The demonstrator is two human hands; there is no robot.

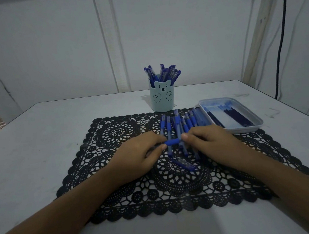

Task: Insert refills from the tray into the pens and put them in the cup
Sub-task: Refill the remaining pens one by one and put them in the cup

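A pale panelled wall [52, 51] with a black cable [281, 42] at the right backs a smooth grey-white tabletop [32, 145] bearing a black openwork lace placemat [183, 188] with scalloped edges. At its far right corner sits a shallow, rounded pale blue plastic tray [259, 125] of thin dark refills [236, 114]; behind it stands a light blue bear-faced cup [162, 99] of capped blue pens [163, 72]. Above a row of loose blue pens [178, 122] on the mat, the left hand [140, 155] and right hand [209, 140] pinch a blue-gripped pen [171, 142] between them, fingers curled on its ends.
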